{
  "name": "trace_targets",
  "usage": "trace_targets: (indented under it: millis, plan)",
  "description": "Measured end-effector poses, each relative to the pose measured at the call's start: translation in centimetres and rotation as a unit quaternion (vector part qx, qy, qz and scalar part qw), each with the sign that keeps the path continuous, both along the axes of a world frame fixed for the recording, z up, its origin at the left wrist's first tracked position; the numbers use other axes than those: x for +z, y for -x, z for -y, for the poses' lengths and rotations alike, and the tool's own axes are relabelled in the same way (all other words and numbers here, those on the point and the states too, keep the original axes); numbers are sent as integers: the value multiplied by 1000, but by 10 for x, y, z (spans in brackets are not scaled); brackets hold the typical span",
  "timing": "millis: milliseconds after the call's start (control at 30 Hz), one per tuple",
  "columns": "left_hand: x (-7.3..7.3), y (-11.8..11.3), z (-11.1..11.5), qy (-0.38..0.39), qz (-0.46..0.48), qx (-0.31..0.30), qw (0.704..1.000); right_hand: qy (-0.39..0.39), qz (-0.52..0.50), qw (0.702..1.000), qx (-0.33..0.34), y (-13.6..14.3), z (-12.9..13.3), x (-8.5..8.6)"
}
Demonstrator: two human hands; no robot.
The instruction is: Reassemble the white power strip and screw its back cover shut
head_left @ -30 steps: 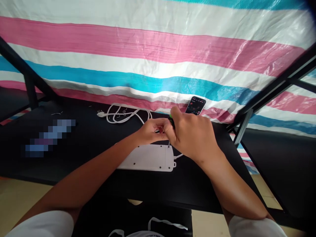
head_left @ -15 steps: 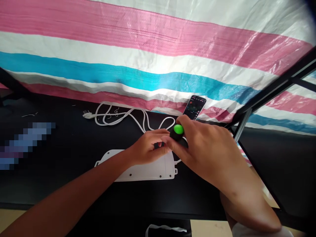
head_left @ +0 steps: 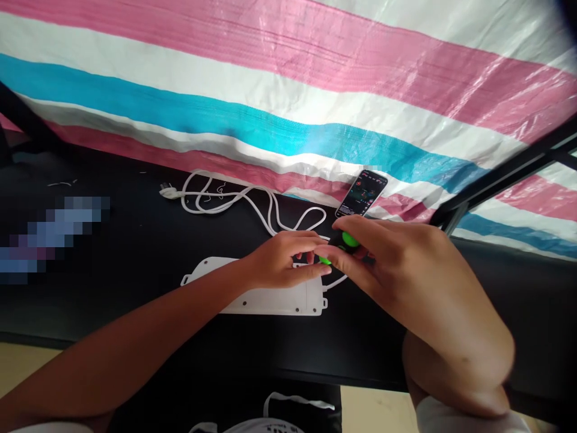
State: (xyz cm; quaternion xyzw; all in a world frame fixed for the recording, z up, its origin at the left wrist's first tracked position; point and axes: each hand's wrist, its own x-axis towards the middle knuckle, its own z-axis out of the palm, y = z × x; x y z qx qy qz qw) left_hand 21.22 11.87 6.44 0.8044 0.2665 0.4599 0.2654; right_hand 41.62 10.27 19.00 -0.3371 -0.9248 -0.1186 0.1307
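My right hand (head_left: pixel 383 252) grips a screwdriver (head_left: pixel 350 239) by its black and green handle, thumb and fingers wrapped round it. My left hand (head_left: pixel 288 258) is closed round the lower end of the handle, where a bit of green shows between thumb and fingers. The screwdriver's tip is hidden behind the hands. Under them a white power strip (head_left: pixel 270 302) lies flat, its back side with dark screw holes facing up. The left forearm covers part of it.
A white cord (head_left: pixel 252 204) with a plug (head_left: pixel 169 192) lies in loops behind the strip. A phone (head_left: pixel 363 193) leans against the striped plastic sheet (head_left: pixel 270 120). At right runs a black frame bar (head_left: pixel 505 162). The black tabletop (head_left: pixel 135 240) holds a blurred-out patch at left.
The right hand has tilted the screwdriver, so its green cap has turned and green lower down now shows. Both hands stay together over the strip. The view has shifted slightly.
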Motion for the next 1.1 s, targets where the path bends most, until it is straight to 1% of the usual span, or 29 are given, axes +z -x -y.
trace_targets:
  millis: [100,267,467,733,900,1100]
  plan:
    - [1,1,0,4,-11,-6,1000,9,11,1000,9,1,1,-2]
    - [3,0,0,-17,3,-17,1000,61,3,997,46,-5,6,-4]
    - [2,0,-1,-15,15,-16,1000,63,2,997,49,-7,3,-7]
    - [0,2,-2,-15,10,-19,1000,92,-5,994,62,-6,0,-5]
    - [1,2,-1,-19,8,-18,1000,84,-3,995,60,-5,1,-5]
    - [2,1,-1,-20,2,-12,1000,102,-9,993,65,-5,0,-4]
